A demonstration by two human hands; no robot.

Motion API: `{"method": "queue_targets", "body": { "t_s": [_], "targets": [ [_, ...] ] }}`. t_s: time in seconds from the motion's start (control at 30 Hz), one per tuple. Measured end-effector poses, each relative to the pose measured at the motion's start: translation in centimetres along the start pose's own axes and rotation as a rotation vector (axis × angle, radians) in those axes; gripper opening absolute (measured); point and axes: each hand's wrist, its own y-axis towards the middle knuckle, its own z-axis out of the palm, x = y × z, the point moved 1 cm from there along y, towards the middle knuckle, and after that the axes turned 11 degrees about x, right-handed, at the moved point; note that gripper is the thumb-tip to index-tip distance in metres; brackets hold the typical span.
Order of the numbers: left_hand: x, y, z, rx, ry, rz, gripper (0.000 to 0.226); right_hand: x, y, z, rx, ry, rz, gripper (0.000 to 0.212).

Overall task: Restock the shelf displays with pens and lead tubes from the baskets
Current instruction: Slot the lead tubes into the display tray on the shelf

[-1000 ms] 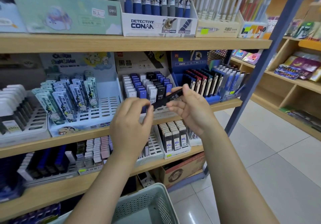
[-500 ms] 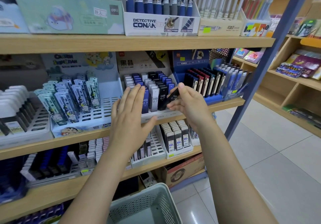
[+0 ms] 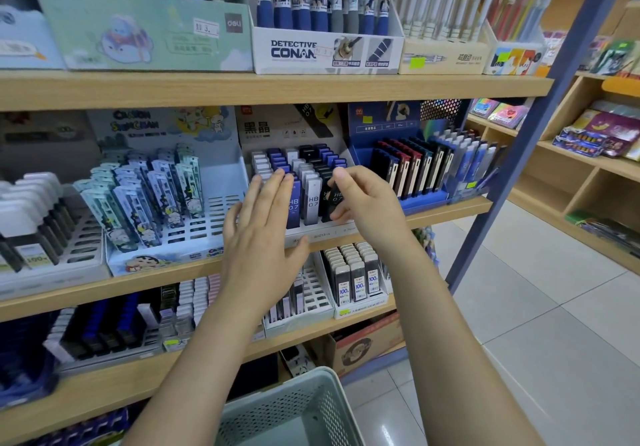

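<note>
**Black lead tube going into the front row**

Since 1 second ago my hands have moved from mid-air up to the white tiered lead-tube display box (image 3: 313,229) on the middle wooden shelf (image 3: 446,208). My right hand (image 3: 363,203) pinches a flat black plastic HB lead tube (image 3: 335,200) at the front row's right end, beside another black tube. My left hand (image 3: 263,234) is flat, fingers straight, fingertips touching the blue tubes (image 3: 293,203). Below sits the pale green perforated plastic basket (image 3: 298,407).
</note>
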Motion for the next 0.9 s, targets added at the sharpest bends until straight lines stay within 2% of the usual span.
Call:
{"method": "queue_targets", "body": {
  "t_s": [0.1, 0.2, 0.53, 0.7, 0.9],
  "targets": [
    [-0.1, 0.0, 0.0, 0.0, 0.002, -0.004, 0.085, -0.6, -0.2, 0.3, -0.111, 0.188, 0.092, 0.042],
    [-0.2, 0.1, 0.1, 0.003, -0.002, -0.014, 0.085, -0.8, -0.1, 1.2, -0.125, 0.291, 0.124, 0.045],
    [-0.1, 0.0, 0.0, 0.004, -0.034, -0.013, 0.077, -1.0, 0.6, 1.7, -0.176, 0.311, 0.092, 0.022],
    [-0.2, 0.0, 0.3, -0.025, -0.013, -0.014, 0.074, -1.5, 0.5, 1.4, -0.222, 0.241, 0.117, 0.02],
    [-0.4, -0.2, -0.6, 0.011, 0.01, -0.019, 0.073, -0.6, -0.8, 1.2, -0.238, 0.2, 0.099, 0.02]
  ]
}}
